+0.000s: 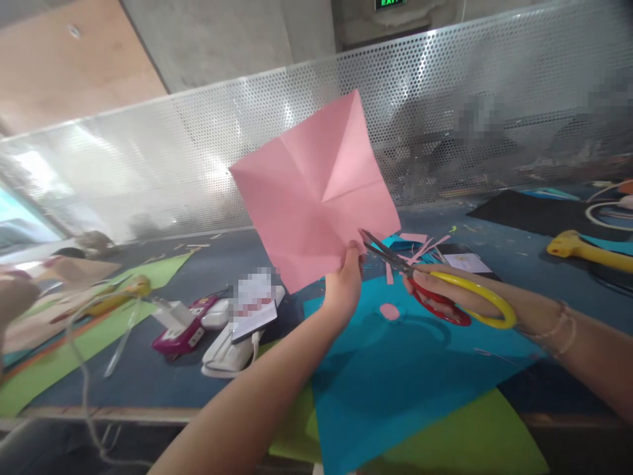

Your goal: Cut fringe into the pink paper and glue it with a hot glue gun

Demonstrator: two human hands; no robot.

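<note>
Above the table (148, 386), your left hand (345, 280) pinches pink paper (307, 191), its bulk toward eleven o'clock, and your right hand (440, 287) grips scissors (404, 267).

The pink paper (297, 198) hides some left hand (345, 284) fingers (exit sign (390, 3) cropped above).

Table (148, 389): dark blue top. Front centre: green sheet (459, 435), reaching past the front edge, partly covered by blue sheet (380, 402). Left side: lime sheet (52, 376), running obliquely to the front edge. Between these: purple power strip (180, 338), white box (225, 356) just beside it. Behind blue sheet: pink and blue scraps (420, 245), heaped loosely. Rear right: black sheet (519, 214), lying flat. Small offcuts scattered toward the rear.
</note>
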